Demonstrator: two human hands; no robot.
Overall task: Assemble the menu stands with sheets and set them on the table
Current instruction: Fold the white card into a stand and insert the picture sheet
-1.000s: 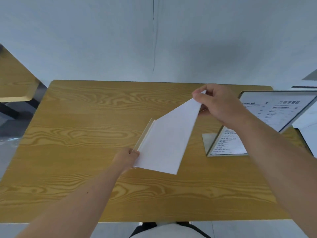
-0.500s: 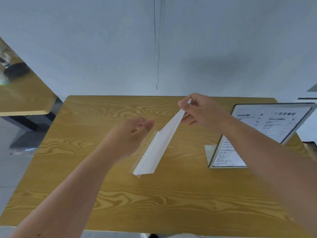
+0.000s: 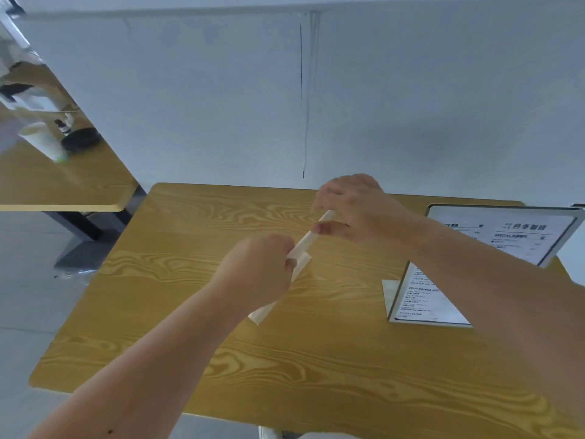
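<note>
At centre frame, above the wooden table [image 3: 316,359], a person's left hand [image 3: 262,274] is closed around the lower part of a menu stand [image 3: 302,247] seen edge-on, its bottom corner jutting below the wrist. Just beyond, the right hand [image 3: 357,213] pinches the stand's upper end between thumb and fingers. At right, an assembled menu stand [image 3: 503,239] with its printed sheet stands on the table.

Both forearms reach forward — left hand [image 3: 262,267] fisted, right hand [image 3: 357,210] pinching.
</note>
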